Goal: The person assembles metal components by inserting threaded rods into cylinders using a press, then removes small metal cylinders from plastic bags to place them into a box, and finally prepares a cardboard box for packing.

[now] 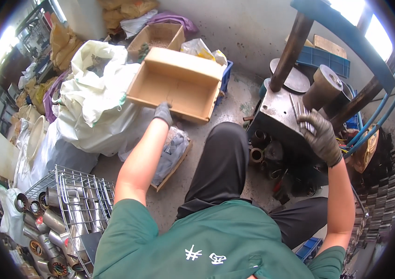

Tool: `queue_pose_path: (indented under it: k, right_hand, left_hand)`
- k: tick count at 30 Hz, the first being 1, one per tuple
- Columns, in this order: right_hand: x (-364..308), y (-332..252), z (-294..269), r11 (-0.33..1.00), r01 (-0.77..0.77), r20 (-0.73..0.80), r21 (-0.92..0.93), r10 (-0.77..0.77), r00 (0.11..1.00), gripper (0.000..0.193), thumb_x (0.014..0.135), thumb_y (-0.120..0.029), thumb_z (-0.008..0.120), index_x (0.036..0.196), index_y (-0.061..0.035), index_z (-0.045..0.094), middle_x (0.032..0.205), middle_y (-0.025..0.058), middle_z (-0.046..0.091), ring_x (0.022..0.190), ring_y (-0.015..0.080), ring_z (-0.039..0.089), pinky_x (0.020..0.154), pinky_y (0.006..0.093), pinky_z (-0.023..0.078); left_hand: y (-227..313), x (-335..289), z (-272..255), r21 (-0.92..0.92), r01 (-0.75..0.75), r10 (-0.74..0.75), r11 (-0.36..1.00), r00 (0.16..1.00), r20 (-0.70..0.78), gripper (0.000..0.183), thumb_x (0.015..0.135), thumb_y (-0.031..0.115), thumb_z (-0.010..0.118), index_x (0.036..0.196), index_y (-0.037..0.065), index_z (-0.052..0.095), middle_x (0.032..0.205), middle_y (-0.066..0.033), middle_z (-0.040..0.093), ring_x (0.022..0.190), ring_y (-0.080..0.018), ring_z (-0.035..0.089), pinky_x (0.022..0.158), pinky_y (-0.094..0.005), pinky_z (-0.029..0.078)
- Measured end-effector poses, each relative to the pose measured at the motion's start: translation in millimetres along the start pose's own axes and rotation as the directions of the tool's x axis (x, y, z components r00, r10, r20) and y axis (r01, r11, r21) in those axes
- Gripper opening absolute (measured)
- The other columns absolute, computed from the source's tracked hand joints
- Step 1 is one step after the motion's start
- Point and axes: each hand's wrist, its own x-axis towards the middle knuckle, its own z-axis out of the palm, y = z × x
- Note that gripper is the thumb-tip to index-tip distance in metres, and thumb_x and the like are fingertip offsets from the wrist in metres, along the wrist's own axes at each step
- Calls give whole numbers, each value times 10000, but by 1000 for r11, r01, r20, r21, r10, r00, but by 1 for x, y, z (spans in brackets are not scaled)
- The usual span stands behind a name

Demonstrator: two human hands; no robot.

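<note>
My left hand (163, 113), in a grey glove, grips the near wall of an open cardboard box (176, 90). The box's inside is bare apart from a small dark mark or thin piece near my fingers, too small to make out. On the right, my gloved right hand (319, 135) is closed around several thin shiny metal rods (300, 111) at the edge of a steel press table (279, 107). Its palm side is hidden. Beside the rods stands a thick metal cylinder (323, 86), under the press frame (346, 35).
White sacks (97, 95) crowd the left, above a wire basket (83, 195) and metal tubes (55, 221). A smaller box of grey pieces (172, 158) lies on the floor below the cardboard box. Blue hoses (376, 123) curve at the right, near stacked metal parts (383, 195).
</note>
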Motion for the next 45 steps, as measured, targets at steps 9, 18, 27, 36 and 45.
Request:
queue_pose_path:
  k: [9,18,27,36,45]
  right_hand:
    - [-138,54,47,825,-384,236,415,310,921,327,819,9,719,1144,-4,690,1002,145,713,968,300,700,885,352,544]
    - [-182,78,59,889,-438,332,137,376,865,331,840,-128,739,1147,-18,685,996,173,698,940,363,685,829,419,560]
    - [-172,55,46,756,-628,338,184,551,763,342,873,-159,716,1188,-33,666,1021,173,700,929,355,691,814,429,565]
    - [-213,65,49,833,-544,487,100,436,757,375,847,-204,743,1181,-52,667,946,145,682,896,352,671,799,448,548]
    - [-186,66,68,882,-450,505,140,327,799,389,840,-220,748,1181,-49,673,1001,144,672,1003,371,627,923,461,500]
  left_hand:
    - [-110,-64,-78,199,322,-282,925,937,-208,634,909,464,649,1415,128,469,1384,-154,569,1256,-369,545,1013,-662,463]
    - [-74,23,-7,275,211,-111,938,934,-341,707,843,495,695,1437,184,472,1392,-188,533,1223,-418,536,886,-627,547]
    - [-150,136,-36,419,110,98,901,891,-444,536,905,384,654,1340,77,594,1329,-185,629,1171,-352,601,957,-500,532]
    - [-140,100,-24,351,133,-4,927,939,-345,783,864,453,758,1456,19,486,1449,-194,543,1259,-379,543,1032,-469,499]
    - [-56,51,6,776,-263,511,-574,625,590,914,808,463,819,1557,146,401,1615,-204,353,1468,-404,359,1192,-503,343]
